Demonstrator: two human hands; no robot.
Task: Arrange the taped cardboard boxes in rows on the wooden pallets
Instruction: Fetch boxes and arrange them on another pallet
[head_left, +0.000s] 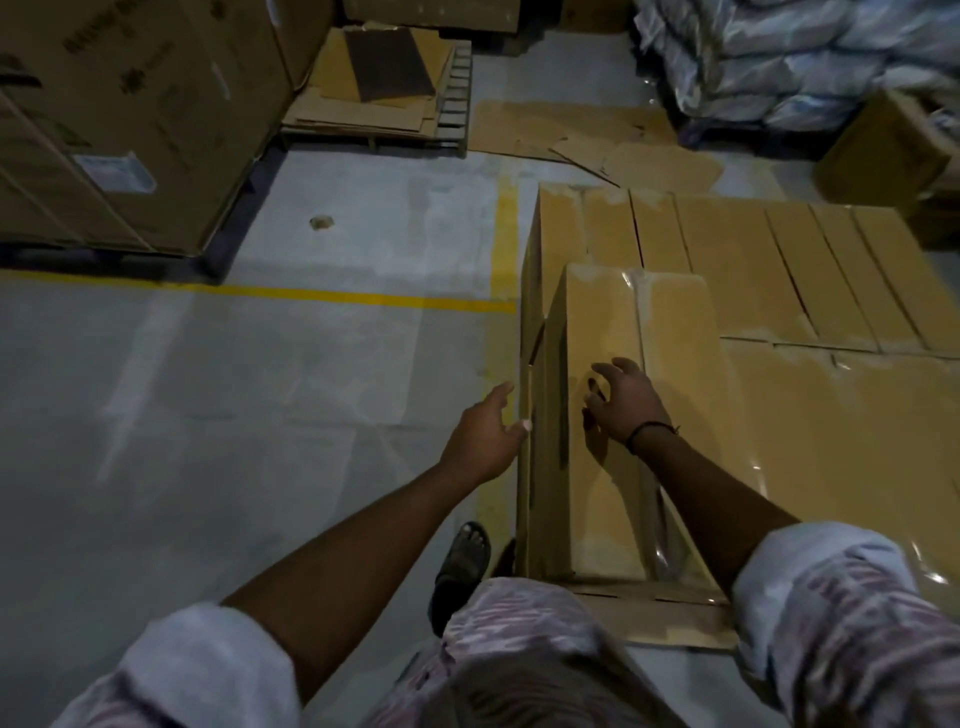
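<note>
The nearest box (597, 467) stood at the left edge of the group, with a lower box (831, 441) just beside it on the right. The left hand (485, 436) was at its left side and the right hand (623, 405) on its top. Behind it, a row of boxes (779, 270) ran off to the right. The floor (208, 389) lay open to the left, with large cartons (130, 119) at the far left. Farther back, a pallet (452, 104) carried flat cardboard sheets (363, 104), and wrapped bundles (779, 57) were stacked at the far right.
</note>
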